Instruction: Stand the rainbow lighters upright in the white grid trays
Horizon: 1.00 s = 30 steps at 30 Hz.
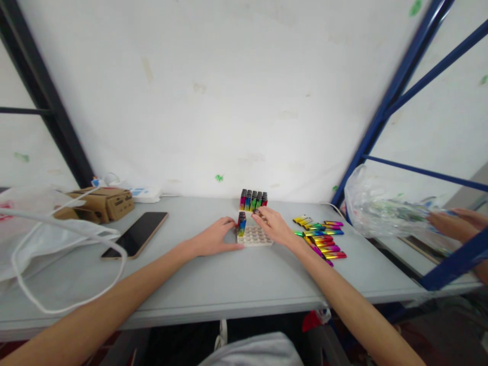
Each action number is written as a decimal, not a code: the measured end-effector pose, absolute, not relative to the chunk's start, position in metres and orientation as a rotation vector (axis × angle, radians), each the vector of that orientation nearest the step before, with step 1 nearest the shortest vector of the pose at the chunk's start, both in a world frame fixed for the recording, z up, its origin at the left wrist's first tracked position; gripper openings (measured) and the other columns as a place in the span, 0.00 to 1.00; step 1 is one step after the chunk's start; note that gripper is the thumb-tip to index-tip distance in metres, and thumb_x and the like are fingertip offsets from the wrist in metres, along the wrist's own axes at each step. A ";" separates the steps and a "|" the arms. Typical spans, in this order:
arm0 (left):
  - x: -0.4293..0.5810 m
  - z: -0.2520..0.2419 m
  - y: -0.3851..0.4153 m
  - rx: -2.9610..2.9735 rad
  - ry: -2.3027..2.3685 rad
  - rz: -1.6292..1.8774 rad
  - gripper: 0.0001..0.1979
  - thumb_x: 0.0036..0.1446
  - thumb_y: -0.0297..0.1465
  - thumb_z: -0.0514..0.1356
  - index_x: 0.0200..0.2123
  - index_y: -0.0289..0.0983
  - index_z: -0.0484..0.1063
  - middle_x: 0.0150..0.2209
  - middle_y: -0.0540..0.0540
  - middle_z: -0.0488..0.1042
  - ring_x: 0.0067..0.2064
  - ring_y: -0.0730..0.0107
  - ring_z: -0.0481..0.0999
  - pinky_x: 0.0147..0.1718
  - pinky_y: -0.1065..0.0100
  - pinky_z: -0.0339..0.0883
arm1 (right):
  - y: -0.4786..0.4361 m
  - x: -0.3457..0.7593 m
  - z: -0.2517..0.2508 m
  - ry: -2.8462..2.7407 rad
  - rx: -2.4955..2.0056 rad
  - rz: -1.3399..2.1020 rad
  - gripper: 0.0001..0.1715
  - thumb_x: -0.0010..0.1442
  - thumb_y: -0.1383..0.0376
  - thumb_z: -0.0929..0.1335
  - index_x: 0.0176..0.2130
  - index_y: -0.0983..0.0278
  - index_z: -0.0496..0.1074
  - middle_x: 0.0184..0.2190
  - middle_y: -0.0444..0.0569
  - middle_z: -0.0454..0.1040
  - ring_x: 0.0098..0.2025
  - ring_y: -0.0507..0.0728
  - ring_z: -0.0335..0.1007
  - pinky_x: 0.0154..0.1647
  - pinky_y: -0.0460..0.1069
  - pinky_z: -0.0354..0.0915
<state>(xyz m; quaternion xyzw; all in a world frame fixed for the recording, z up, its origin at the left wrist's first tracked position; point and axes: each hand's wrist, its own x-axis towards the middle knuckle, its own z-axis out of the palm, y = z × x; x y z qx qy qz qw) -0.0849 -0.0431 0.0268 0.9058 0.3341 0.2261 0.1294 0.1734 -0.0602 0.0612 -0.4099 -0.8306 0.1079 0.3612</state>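
Note:
A white tray with rows of round holes (256, 238) lies on the grey table (213, 284). One rainbow-coloured lighter (241, 224) stands upright in its left corner. My left hand (214, 238) rests against the tray's left edge, fingers curled beside that lighter. My right hand (275, 226) hovers over the tray's far right corner, fingertips pinched on a small dark-tipped lighter (257, 212). A row of several upright lighters (253, 200) stands just behind the tray. Loose rainbow lighters (322, 237) lie in a heap to the right of my right wrist.
A phone (136, 234) lies face up at the left, beside a cardboard box (102, 203), a white bag (41, 229) and a white cable (68, 300). Another person's hands (453, 223) hold a clear plastic bag (381, 208) at the right, behind a blue frame (453, 264).

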 end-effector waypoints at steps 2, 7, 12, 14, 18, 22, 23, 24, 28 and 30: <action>-0.085 0.027 -0.044 2.630 0.970 0.663 0.35 0.57 0.59 0.63 0.55 0.38 0.72 0.57 0.37 0.72 0.59 0.49 0.73 0.63 0.53 0.64 | -0.062 0.173 0.064 -2.183 -1.055 0.203 0.23 0.72 0.49 0.61 0.31 0.60 0.65 0.31 0.47 0.69 0.34 0.56 0.64 0.38 0.49 0.59; -0.084 0.030 -0.046 2.626 0.976 0.658 0.35 0.57 0.58 0.63 0.55 0.38 0.72 0.57 0.37 0.72 0.59 0.50 0.72 0.63 0.54 0.64 | -0.065 0.172 0.066 -2.228 -1.061 0.393 0.28 0.70 0.46 0.63 0.28 0.62 0.68 0.23 0.42 0.67 0.26 0.53 0.61 0.31 0.48 0.56; -0.084 0.030 -0.046 2.636 0.961 0.644 0.34 0.58 0.58 0.63 0.56 0.38 0.72 0.57 0.37 0.72 0.59 0.49 0.72 0.63 0.54 0.64 | -0.064 0.169 0.059 -2.288 -0.985 0.536 0.24 0.70 0.47 0.65 0.35 0.63 0.74 0.28 0.46 0.76 0.29 0.55 0.69 0.32 0.48 0.59; -0.084 0.029 -0.046 2.636 0.955 0.651 0.34 0.58 0.58 0.63 0.56 0.38 0.72 0.57 0.37 0.72 0.59 0.49 0.72 0.63 0.54 0.64 | -0.062 0.168 0.056 -2.329 -0.990 0.507 0.23 0.70 0.49 0.65 0.34 0.63 0.74 0.27 0.46 0.76 0.28 0.55 0.69 0.32 0.48 0.60; -0.084 0.030 -0.046 2.628 0.952 0.644 0.34 0.58 0.57 0.64 0.56 0.38 0.72 0.56 0.38 0.73 0.59 0.48 0.72 0.62 0.54 0.65 | -0.062 0.163 0.052 -2.396 -0.948 0.417 0.21 0.71 0.50 0.65 0.36 0.62 0.74 0.30 0.48 0.78 0.31 0.56 0.70 0.35 0.49 0.61; -0.084 0.032 -0.048 2.632 0.944 0.635 0.33 0.59 0.57 0.63 0.55 0.37 0.72 0.55 0.37 0.73 0.58 0.49 0.72 0.62 0.55 0.65 | -0.063 0.159 0.049 -2.458 -0.946 0.391 0.19 0.72 0.51 0.64 0.41 0.62 0.75 0.34 0.50 0.79 0.34 0.57 0.72 0.36 0.49 0.62; -0.084 0.032 -0.048 2.634 0.941 0.636 0.33 0.59 0.57 0.63 0.55 0.38 0.72 0.55 0.38 0.73 0.58 0.50 0.72 0.61 0.55 0.65 | -0.064 0.158 0.049 -2.461 -0.965 0.368 0.19 0.72 0.51 0.65 0.41 0.62 0.75 0.34 0.50 0.79 0.34 0.57 0.72 0.37 0.49 0.62; -0.084 0.032 -0.048 2.638 0.938 0.639 0.32 0.59 0.57 0.63 0.55 0.38 0.72 0.55 0.38 0.73 0.58 0.50 0.72 0.61 0.55 0.65 | -0.064 0.157 0.050 -2.460 -0.987 0.335 0.20 0.71 0.50 0.65 0.40 0.62 0.75 0.34 0.51 0.79 0.35 0.57 0.72 0.37 0.49 0.62; -0.084 0.030 -0.046 2.645 0.946 0.656 0.33 0.58 0.59 0.62 0.54 0.39 0.73 0.55 0.38 0.73 0.58 0.49 0.73 0.61 0.54 0.66 | -0.064 0.163 0.058 -2.444 -1.069 0.257 0.24 0.68 0.46 0.68 0.33 0.62 0.75 0.30 0.49 0.77 0.31 0.56 0.69 0.34 0.49 0.58; -0.084 0.029 -0.045 2.638 0.959 0.656 0.35 0.57 0.59 0.62 0.55 0.38 0.72 0.56 0.38 0.72 0.58 0.49 0.73 0.61 0.53 0.66 | -0.061 0.172 0.064 -2.426 -1.106 0.254 0.25 0.70 0.46 0.65 0.33 0.62 0.74 0.28 0.48 0.76 0.30 0.56 0.68 0.33 0.48 0.57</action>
